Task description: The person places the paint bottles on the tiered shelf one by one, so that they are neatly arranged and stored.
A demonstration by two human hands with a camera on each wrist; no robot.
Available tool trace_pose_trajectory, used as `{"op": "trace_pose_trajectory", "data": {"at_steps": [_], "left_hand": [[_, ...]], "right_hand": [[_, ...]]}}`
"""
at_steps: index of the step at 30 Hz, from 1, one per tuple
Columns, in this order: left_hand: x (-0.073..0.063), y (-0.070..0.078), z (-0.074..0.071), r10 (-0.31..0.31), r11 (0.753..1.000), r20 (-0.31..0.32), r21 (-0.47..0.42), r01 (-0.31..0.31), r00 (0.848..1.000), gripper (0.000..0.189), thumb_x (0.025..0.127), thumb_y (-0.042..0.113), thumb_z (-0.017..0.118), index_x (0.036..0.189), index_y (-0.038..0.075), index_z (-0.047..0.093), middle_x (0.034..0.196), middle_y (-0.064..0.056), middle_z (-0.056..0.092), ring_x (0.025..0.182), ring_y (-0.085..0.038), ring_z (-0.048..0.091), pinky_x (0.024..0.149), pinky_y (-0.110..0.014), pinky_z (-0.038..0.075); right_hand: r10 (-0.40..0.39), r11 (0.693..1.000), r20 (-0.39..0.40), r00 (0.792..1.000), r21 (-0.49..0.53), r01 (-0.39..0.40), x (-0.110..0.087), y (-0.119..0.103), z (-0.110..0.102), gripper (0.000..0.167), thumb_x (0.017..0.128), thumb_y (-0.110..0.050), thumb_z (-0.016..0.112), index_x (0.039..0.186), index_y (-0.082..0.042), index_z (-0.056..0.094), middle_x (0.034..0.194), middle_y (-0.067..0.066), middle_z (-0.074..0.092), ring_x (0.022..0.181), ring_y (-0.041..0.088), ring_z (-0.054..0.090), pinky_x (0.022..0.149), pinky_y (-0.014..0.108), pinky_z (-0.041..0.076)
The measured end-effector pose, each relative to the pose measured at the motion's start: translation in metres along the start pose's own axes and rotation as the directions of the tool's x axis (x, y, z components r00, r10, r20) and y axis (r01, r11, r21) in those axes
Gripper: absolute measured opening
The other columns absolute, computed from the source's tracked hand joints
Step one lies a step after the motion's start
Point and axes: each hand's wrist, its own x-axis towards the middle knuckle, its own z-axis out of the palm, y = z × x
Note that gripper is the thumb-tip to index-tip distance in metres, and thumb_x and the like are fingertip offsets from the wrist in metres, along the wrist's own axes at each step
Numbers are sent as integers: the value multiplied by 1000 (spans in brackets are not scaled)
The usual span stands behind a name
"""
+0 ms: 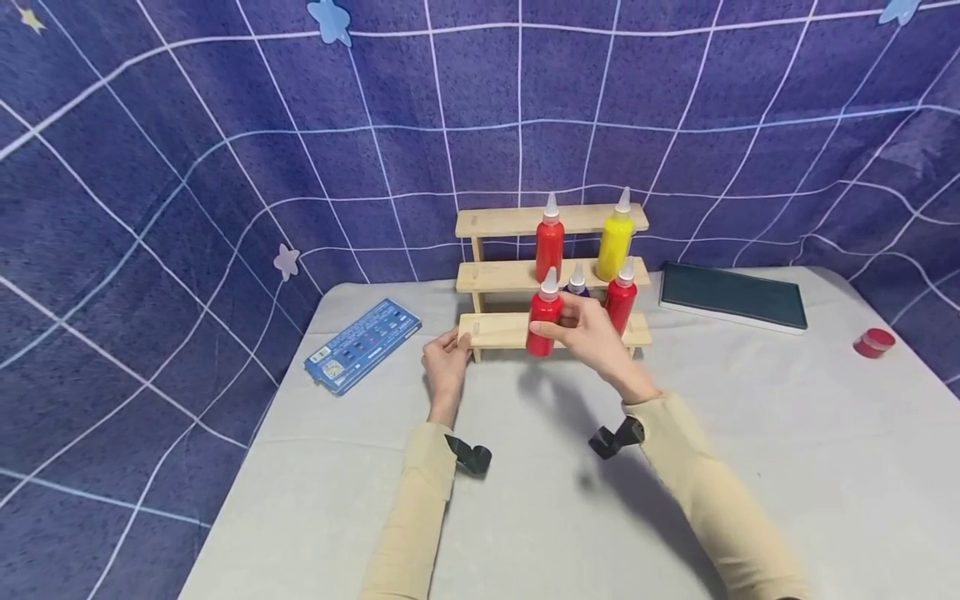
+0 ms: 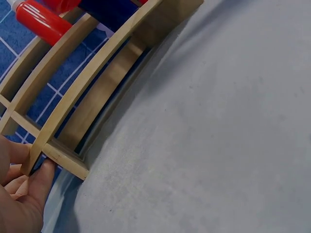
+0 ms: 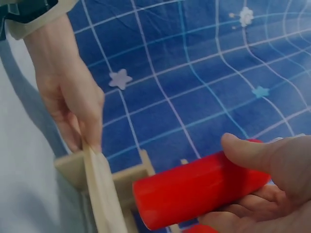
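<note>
A three-tier wooden rack (image 1: 491,331) stands at the back of the table. My left hand (image 1: 444,364) pinches the left end of its lowest shelf between thumb and fingers. In my right hand (image 1: 600,337) is a red squeeze bottle (image 1: 544,315) with a pointed clear nozzle, held upright in front of the lowest shelf; the right wrist view shows the thumb and fingers around its red body (image 3: 189,191). Behind that hand, a dark blue bottle (image 1: 577,289) is partly hidden, and another red bottle (image 1: 621,303) stands to its right. Higher up stand a red bottle (image 1: 550,248) and a yellow bottle (image 1: 615,247).
A blue printed box (image 1: 363,346) lies left of the rack. To the right are a dark tray-like slab (image 1: 733,297) with a white edge and a small red round container (image 1: 873,342). A blue gridded curtain (image 1: 390,158) hangs behind the table.
</note>
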Motion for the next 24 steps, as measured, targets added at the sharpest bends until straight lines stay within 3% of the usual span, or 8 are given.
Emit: {"op": "trace_pose_trajectory", "data": {"at_steps": [10,16,24], "left_hand": [[0,-1,0,-3,1000,-5,4,3,1000,29,90,8,68,117,-5,68,106,-25,70,96,-31,71,75,-25,62],[-2,-1,1,26,1000,8,12,-26,1000,29,90,6,68,116,-6,67,105,-26,70,96,-32,71,74,-25,62],[0,-1,-3,24,1000,-7,11,-24,1000,29,89,6,69,116,-6,68,105,-25,70,97,-32,70,74,-26,62]], "right_hand": [[-3,1000,-54,999,-10,2,27,14,35,36,89,-3,67,124,4,58,113,22,67,97,31,63,88,36,55],[13,1000,-92,996,7,-12,39,23,43,37,88,0,65,125,5,57,115,23,64,101,31,60,94,39,52],[19,1000,-77,997,-5,-19,49,25,49,35,89,1,64,123,7,56,116,23,63,104,31,59,99,42,51]]}}
